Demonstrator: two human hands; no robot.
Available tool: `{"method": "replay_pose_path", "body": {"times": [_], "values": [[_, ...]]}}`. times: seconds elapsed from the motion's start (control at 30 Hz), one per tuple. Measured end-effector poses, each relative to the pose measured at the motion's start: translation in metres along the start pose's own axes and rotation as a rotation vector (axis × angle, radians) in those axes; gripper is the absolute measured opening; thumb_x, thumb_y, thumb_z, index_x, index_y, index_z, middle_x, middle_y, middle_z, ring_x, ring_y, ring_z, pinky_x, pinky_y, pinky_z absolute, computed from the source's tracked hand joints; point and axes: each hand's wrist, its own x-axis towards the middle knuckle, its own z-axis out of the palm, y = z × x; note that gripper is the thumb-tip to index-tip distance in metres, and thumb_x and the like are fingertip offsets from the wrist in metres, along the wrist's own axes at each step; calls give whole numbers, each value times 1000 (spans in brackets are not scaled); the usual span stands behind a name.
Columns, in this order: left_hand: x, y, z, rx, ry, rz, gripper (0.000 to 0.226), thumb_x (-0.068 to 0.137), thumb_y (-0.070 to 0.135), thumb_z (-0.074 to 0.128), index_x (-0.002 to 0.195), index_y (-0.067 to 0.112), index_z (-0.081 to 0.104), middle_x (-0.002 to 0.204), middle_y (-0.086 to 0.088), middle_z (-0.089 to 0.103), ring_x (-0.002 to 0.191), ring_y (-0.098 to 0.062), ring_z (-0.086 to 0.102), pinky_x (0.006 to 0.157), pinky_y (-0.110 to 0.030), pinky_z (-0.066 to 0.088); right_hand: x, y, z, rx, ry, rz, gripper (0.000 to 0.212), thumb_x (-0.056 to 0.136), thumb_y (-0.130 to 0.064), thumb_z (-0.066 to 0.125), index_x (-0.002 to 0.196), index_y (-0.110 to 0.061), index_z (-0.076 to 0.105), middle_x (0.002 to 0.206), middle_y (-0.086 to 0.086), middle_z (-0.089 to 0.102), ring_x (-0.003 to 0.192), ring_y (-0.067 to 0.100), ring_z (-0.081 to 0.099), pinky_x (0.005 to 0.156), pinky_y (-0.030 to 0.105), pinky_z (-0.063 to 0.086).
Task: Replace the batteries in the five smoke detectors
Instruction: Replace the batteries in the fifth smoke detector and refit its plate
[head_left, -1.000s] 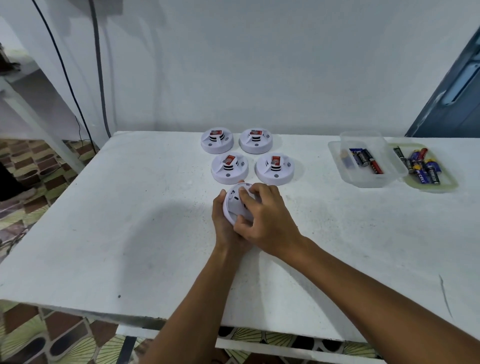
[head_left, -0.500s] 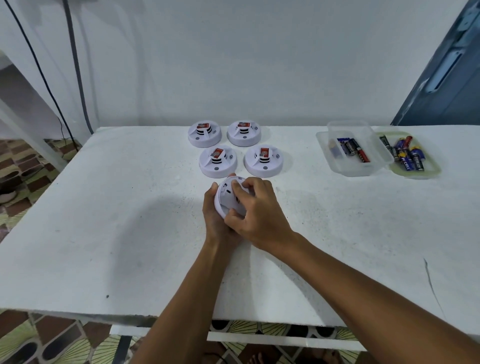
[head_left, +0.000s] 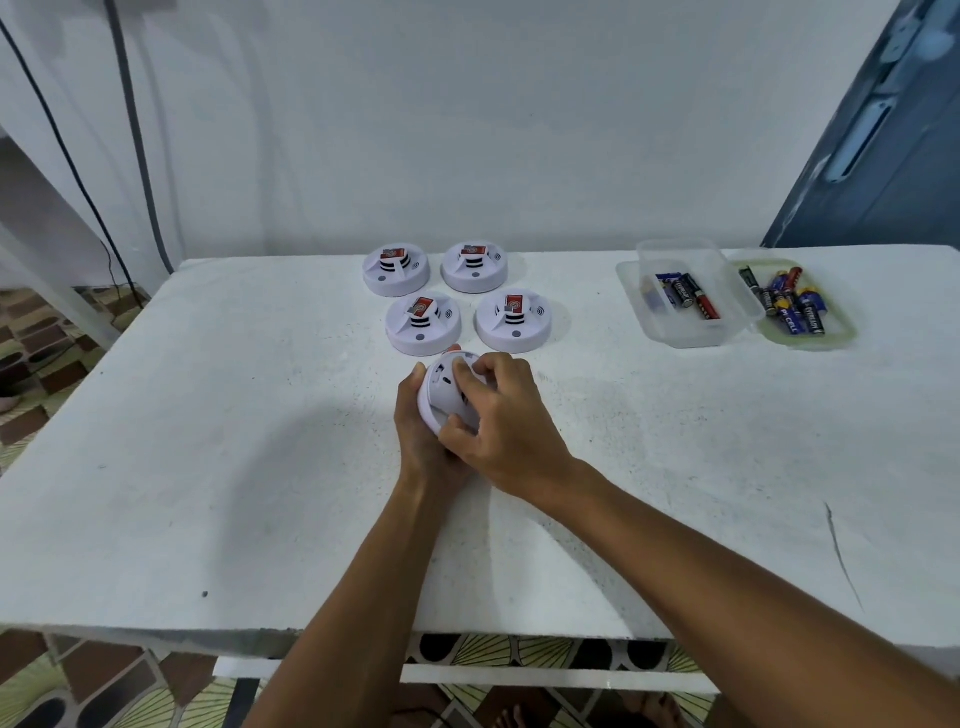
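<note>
detector (head_left: 445, 395) partly hidden by hands, battery labels (head_left: 795, 312) blurred

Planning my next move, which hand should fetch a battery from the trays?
Right hand, probably: the clear plastic battery tray lies on its side, while the left hand cradles the round white smoke detector.

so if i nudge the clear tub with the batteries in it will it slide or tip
The clear tub would probably slide rather than tip: it is low, wide and sits flat on the table. It looks like thin plastic, so likely light and a little flexible. The loose batteries inside lie on their sides and may roll.
</note>
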Motion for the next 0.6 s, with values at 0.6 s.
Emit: {"method": "replay_pose_path", "body": {"times": [0.6], "values": [[3,-3,-5,-22,91,15,59,98,41,32,66,20,76,68,-4,68,64,-15,67,57,-23,54,1,3,17,-107,159,-12,62,90,-54,43,121,-3,59,99,13,58,88,26,52,74,35,49]]}}
